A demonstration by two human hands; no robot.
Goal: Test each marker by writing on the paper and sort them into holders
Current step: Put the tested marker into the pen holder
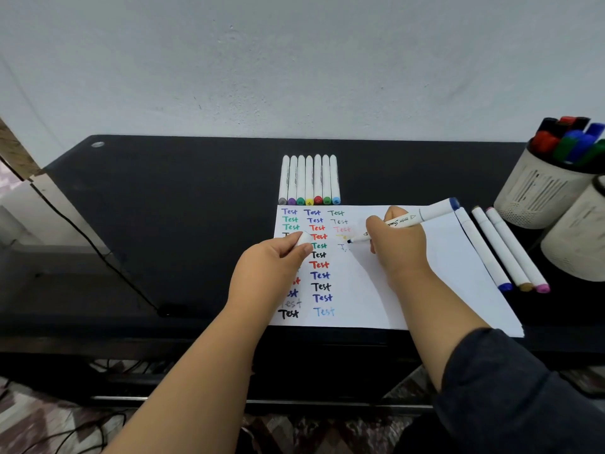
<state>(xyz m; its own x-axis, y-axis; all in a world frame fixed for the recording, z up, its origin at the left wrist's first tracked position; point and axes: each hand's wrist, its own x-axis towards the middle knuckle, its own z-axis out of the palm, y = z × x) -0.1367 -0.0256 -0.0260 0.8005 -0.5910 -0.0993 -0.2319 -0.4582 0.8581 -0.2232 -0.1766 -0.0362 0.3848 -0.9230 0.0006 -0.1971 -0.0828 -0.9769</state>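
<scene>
Matt white paper (425,273), glossy black table (196,198), smooth plastic markers (309,180)

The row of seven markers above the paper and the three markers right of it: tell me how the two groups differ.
The row of seven markers lies packed side by side and straight, on the black desk beyond the paper. The three markers lie slanted and looser, the leftmost along the paper's right edge. The seven show grey, purple, green, yellow, red, green and blue ends; the three show blue, tan and pink. Both groups are white-barrelled, capped, with coloured ends nearest the person.

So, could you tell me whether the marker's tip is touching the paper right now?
Cannot tell. In the head view the marker tip sits right over the paper, but no contact or gap shows plainly.
</scene>
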